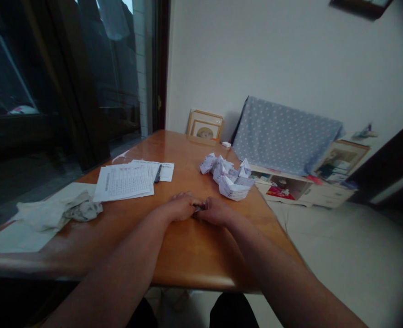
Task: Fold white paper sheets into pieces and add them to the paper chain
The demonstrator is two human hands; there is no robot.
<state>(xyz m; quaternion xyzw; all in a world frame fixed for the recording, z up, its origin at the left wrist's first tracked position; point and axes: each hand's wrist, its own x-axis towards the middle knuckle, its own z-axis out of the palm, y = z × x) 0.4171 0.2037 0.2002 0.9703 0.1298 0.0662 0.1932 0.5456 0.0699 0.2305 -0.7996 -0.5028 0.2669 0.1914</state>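
Observation:
My left hand (pixel 182 206) rests low over the wooden table (pixel 188 266), its fingers bent in toward the middle. Close against it is my right hand (pixel 217 211), thumb and fingers pinched together. Between the fingertips shows a small greyish piece (pixel 198 208), mostly hidden and too blurred to name. Just beyond my right hand stand several folded paper shapes (pixel 235 187), white with printed lines, grouped near the table's right edge. Printed sheets (pixel 124 184) lie stacked to the left of my hands, with a dark pen-like object (pixel 158 173) on them.
A crumpled pale cloth (pixel 59 212) lies on a white sheet (pixel 23 241) at the left edge. Framed pictures (pixel 206 125) lean on the wall at the table's far end. To the right stands a low white cabinet (pixel 317 195), partly under a dotted blue cloth (pixel 286 136).

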